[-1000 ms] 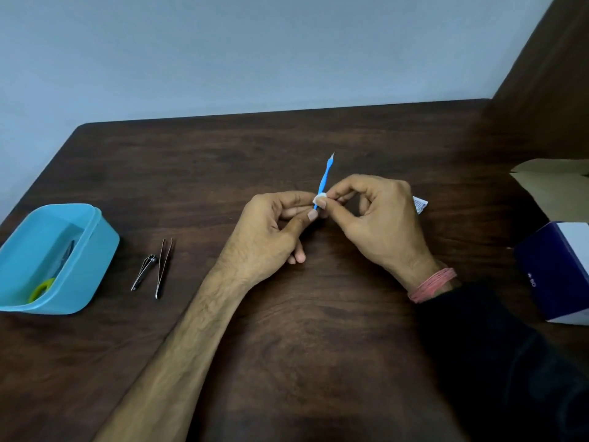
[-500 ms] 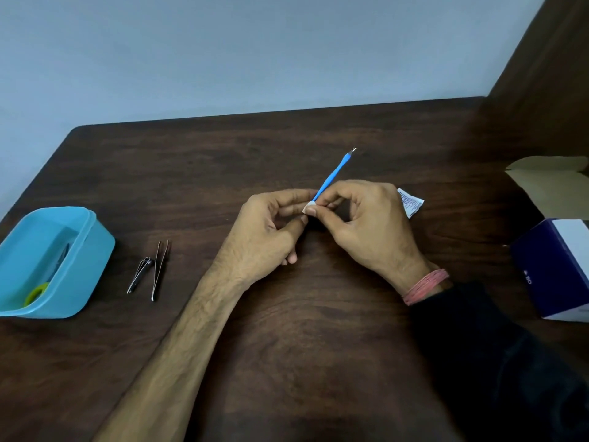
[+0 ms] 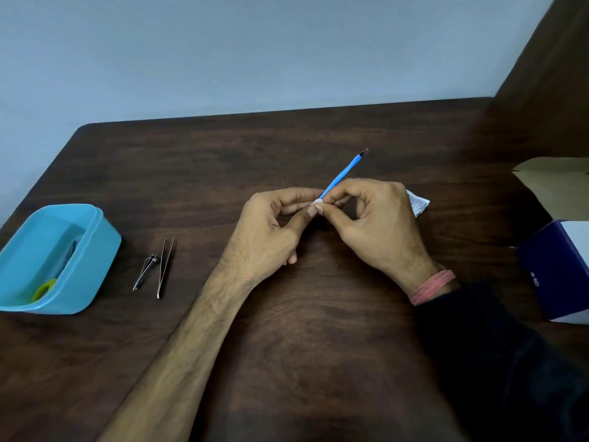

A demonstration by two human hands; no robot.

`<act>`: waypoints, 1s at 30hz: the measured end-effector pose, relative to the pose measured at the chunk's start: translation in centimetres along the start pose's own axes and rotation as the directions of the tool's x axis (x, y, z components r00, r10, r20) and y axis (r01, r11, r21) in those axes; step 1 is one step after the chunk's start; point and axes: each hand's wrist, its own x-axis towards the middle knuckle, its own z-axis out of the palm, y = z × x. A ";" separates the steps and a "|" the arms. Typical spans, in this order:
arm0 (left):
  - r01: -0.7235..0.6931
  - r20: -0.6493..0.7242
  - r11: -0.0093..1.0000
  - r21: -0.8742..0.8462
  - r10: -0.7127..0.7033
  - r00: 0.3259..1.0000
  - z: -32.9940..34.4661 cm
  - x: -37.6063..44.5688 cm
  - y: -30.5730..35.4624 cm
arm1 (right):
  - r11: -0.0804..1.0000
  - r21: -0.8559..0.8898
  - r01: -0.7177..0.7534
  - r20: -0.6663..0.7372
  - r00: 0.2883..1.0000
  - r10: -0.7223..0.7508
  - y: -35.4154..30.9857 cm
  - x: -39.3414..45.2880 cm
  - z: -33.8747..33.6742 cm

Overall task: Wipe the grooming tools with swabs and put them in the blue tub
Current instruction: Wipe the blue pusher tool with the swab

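The dark wood worktop (image 3: 287, 330) meets a pale wall at its far edge. The blue tub (image 3: 95, 250) sits far left — nearer the left hand (image 3: 271, 231). Both the left and the right hand (image 3: 376, 224) pinch the white swab (image 3: 317, 202) round the blue tool (image 3: 342, 173), whose long stick points far and right. Clippers (image 3: 145, 272) and tweezers (image 3: 165, 266) lie beside the tub — not wiped yet, I think.

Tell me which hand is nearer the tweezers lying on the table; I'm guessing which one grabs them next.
Left. The left hand is just right of the tweezers; the right hand is farther right, beyond it. Both pinch the blue tool.
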 end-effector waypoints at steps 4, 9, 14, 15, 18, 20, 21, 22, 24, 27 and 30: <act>0.015 -0.013 1.000 -0.023 -0.015 1.000 0.1 0.0 -0.1 | 0.997 0.073 -0.033 -0.048 0.998 0.037 0.0 0.1 -0.4; 0.005 -0.052 1.000 -0.008 -0.005 0.999 0.1 -0.1 0.0 | 0.990 0.138 -0.029 -0.005 1.000 0.030 -0.3 0.0 -0.5; 0.004 -0.035 1.000 0.005 -0.004 0.999 0.0 -0.1 0.2 | 0.968 0.236 -0.083 0.001 0.996 0.086 0.0 0.1 -0.6; 0.004 -0.035 1.000 0.004 -0.004 0.999 0.0 -0.1 0.2 | 0.967 0.241 -0.085 0.008 0.996 0.085 0.0 0.1 -0.6; -0.009 -0.032 1.000 0.001 0.009 0.999 -0.1 -0.2 0.1 | 0.952 0.285 -0.112 -0.009 0.993 0.120 0.1 0.2 -0.6; -0.010 -0.032 1.000 -0.007 0.010 0.999 -0.1 -0.1 -0.1 | 0.945 0.303 -0.124 -0.011 0.991 0.133 0.2 0.1 -0.7; -0.011 -0.032 1.000 -0.011 0.010 0.999 -0.1 -0.1 -0.1 | 0.941 0.313 -0.125 -0.004 0.991 0.133 0.2 0.1 -0.7; -0.011 -0.033 1.000 -0.014 0.011 0.999 -0.1 -0.1 -0.1 | 0.935 0.331 -0.130 0.000 0.991 0.137 0.3 0.2 -0.6; -0.007 -0.030 1.000 -0.015 0.007 1.000 -0.1 -0.1 -0.1 | 0.920 0.362 -0.150 -0.023 0.985 0.170 0.7 0.4 -0.5; -0.001 -0.033 1.000 -0.017 0.000 0.999 -0.2 0.0 -0.3 | 0.908 0.379 -0.178 -0.015 0.980 0.198 1.0 0.5 -0.5; -0.004 -0.039 1.000 -0.024 0.003 0.999 -0.2 0.0 -0.3 | 0.899 0.391 -0.197 -0.003 0.976 0.216 1.2 0.6 -0.3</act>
